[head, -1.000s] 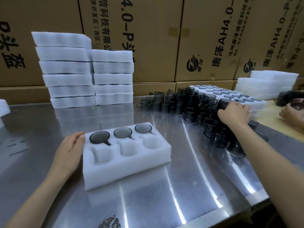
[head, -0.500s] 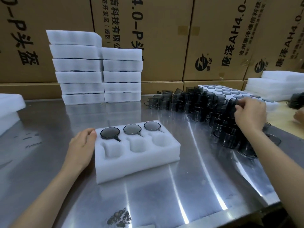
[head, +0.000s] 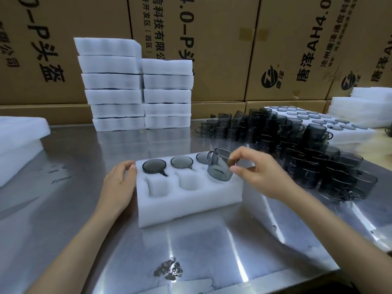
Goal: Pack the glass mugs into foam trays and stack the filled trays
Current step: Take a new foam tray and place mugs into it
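A white foam tray [head: 191, 206] with six pockets lies on the steel table in front of me. Its back row holds three dark glass mugs [head: 154, 165]; the two front-left pockets are empty. My right hand [head: 257, 174] pinches the rim of a smoky glass mug [head: 219, 169], tilted over the front-right pocket. My left hand [head: 118, 183] rests against the tray's left end, fingers on its top edge. A large heap of loose mugs [head: 307, 149] stands at the right.
Two stacks of filled foam trays [head: 140, 90] stand at the back against cardboard boxes [head: 212, 49]. More foam [head: 19, 141] lies at the left edge. A long tray with mugs [head: 331, 126] and foam sheets [head: 360, 109] sit back right.
My right hand has left the mug heap and come left with one mug, now over the tray's front-right pocket. The left hand stayed at the tray's end.
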Available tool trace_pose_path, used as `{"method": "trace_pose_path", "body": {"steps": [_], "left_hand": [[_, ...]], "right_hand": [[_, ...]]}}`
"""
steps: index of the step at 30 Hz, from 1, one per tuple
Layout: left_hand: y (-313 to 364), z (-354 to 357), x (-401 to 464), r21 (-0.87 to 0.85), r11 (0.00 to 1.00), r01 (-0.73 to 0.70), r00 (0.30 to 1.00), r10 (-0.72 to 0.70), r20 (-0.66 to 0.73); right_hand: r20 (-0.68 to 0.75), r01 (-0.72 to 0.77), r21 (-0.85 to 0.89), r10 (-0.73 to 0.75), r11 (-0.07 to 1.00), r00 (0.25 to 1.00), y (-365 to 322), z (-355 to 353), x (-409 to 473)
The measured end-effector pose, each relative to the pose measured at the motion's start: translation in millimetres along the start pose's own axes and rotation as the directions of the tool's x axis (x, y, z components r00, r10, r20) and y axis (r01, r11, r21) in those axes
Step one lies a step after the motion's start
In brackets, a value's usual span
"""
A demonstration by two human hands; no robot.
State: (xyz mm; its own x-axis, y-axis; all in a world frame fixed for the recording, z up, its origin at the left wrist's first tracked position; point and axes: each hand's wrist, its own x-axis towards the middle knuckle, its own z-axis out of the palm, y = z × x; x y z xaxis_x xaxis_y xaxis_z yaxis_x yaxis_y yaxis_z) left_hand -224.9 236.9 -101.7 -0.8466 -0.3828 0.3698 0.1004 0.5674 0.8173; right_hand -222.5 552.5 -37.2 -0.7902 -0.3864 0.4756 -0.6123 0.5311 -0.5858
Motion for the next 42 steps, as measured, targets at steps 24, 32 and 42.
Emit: {"method": "trace_pose_path", "body": {"steps": [24,32,42], "left_hand": [[7,-1,-5,-0.038,0.999,0.011,1.0,-0.011,0.004],[47,-5,-16,-0.045,0.965,-0.256,0.965,0.253,-0.069],[99,14,-53,0.091,0.702,-0.706,0.667,0.618,0.416]], "right_hand": [[0.151,-0.029,-0.135,0.05,0.99,0.987,3,26,0],[0.198,-0.031,-0.123,0.055,0.992,0.979,6,26,0],[0.145,-0.042,-0.028,0.046,0.999,0.988,9,27,-4]]}}
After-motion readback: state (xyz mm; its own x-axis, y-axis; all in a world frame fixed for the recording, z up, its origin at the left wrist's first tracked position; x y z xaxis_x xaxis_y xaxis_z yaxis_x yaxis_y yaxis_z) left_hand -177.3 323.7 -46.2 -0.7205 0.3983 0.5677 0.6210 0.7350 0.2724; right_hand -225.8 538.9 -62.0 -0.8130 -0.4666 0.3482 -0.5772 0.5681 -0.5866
